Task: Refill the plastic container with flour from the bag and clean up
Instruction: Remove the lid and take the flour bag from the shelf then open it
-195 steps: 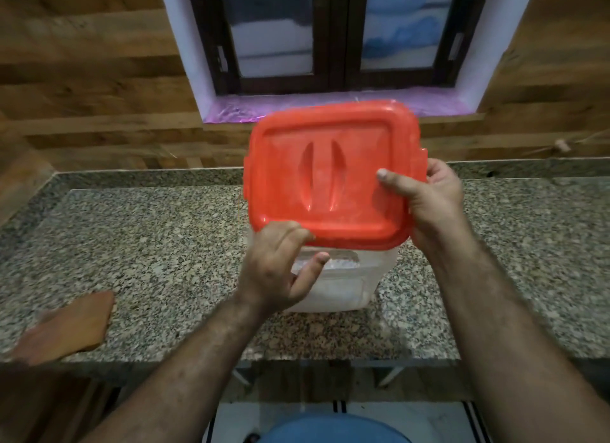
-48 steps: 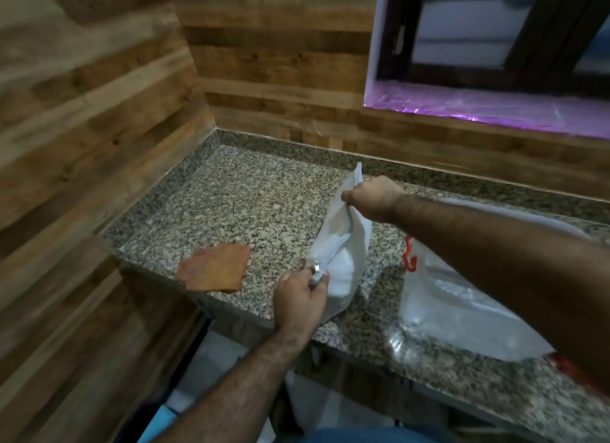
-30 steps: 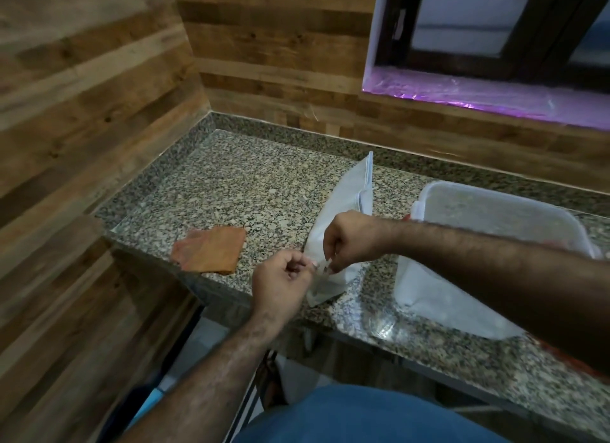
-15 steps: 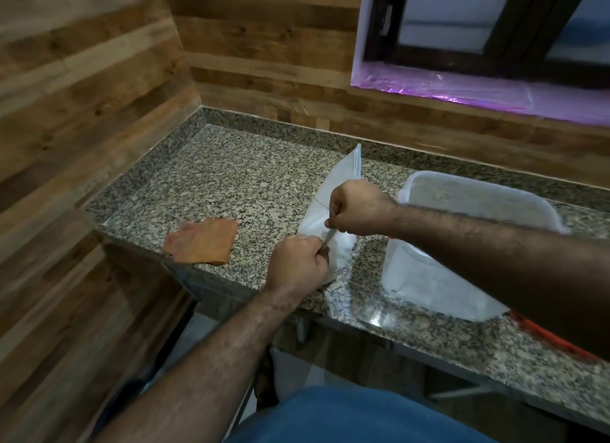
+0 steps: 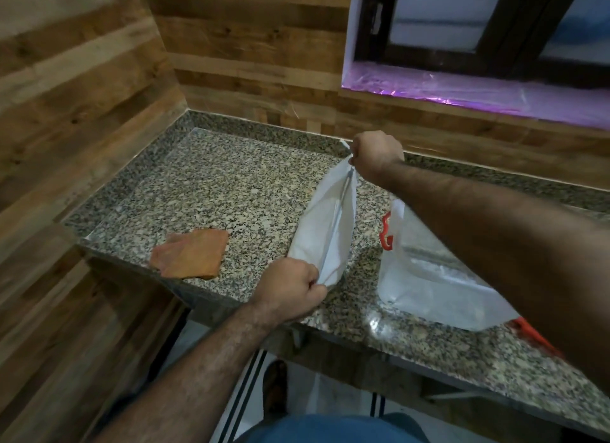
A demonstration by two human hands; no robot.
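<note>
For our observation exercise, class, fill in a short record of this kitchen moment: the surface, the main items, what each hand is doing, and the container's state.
Surface: granite counter in a wood-panelled corner
Bag: white flour bag, stretched between both hands
Left hand: grips the bag's near end
Right hand: pinches the bag's far end
Container: clear plastic container, lid off, right of the bag
Lid: red lid, partly seen under the forearm
Other: orange cloth near the counter edge
</note>
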